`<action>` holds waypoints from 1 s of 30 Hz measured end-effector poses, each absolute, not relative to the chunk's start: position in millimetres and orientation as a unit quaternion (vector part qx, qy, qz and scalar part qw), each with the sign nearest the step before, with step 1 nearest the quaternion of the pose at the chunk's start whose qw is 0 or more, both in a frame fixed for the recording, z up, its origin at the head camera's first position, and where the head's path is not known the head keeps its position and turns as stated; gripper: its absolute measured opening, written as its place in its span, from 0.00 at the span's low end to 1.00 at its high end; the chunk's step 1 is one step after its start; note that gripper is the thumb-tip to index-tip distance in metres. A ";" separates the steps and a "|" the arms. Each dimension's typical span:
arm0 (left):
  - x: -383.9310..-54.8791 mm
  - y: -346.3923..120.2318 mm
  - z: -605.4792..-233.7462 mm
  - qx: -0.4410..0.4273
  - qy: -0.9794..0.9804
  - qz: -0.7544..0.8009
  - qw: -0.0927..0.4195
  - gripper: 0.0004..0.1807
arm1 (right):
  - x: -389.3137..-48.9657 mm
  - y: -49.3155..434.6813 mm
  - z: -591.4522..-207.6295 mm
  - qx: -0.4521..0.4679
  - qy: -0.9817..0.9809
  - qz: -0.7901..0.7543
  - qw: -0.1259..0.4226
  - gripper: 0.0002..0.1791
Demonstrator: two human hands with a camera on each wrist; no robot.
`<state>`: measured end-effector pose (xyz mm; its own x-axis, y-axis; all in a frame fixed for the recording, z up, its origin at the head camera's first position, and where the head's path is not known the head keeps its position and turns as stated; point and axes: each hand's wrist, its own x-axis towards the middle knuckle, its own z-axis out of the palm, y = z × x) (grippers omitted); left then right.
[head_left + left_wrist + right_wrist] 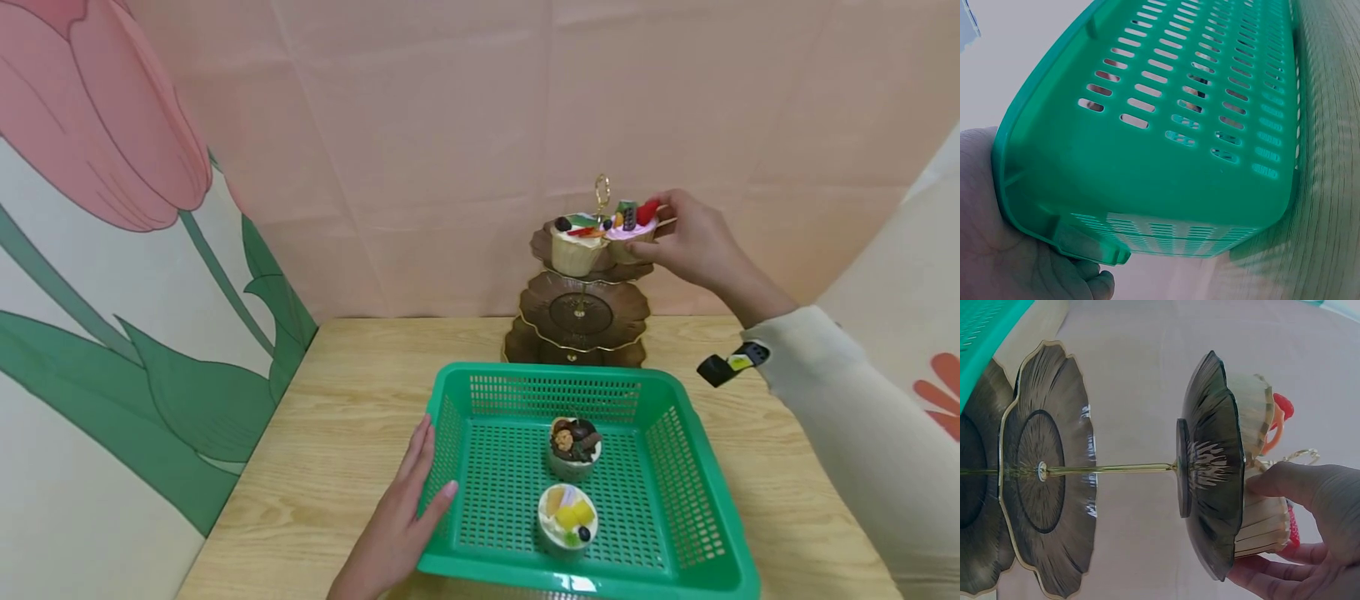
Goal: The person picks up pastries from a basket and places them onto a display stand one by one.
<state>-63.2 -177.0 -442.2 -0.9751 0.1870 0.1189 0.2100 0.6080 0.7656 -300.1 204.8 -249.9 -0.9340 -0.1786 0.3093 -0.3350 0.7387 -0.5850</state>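
At the top tier of a brown three-tier cake stand (581, 312), my right hand (693, 242) grips a cupcake with pink cream (628, 242) and a strawberry between thumb and fingers. Beside it on that tier sits a cupcake with white cream (576, 250), a dark berry and a green leaf. The right wrist view has the held cupcake's pleated wrapper (1263, 528) right at the top plate (1213, 469). My left hand (401, 508) rests on the left rim of a green basket (558, 373), with its thumb over the edge.
Inside the basket are a chocolate-topped cupcake (574, 450) and a cupcake with yellow fruit (567, 518). The stand's middle tier (585, 308) is bare. A wooden table (337, 417) carries everything, with a pink cloth backdrop (412, 167) behind.
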 end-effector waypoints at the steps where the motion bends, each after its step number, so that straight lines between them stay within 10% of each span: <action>1: -63.1 -177.3 -442.3 -0.110 -0.897 -0.429 0.013 0.43 | -300.1 205.0 -250.7 0.139 -0.926 0.332 0.117 0.34; 18: -62.7 -180.9 -442.5 -0.103 -0.899 -0.426 0.005 0.43 | -261.4 211.4 -260.6 0.138 -0.924 0.326 0.142 0.52; 30: -60.7 -183.4 -443.6 -0.106 -0.898 -0.427 0.016 0.42 | -202.5 206.2 -274.3 0.177 -0.900 0.348 0.194 0.45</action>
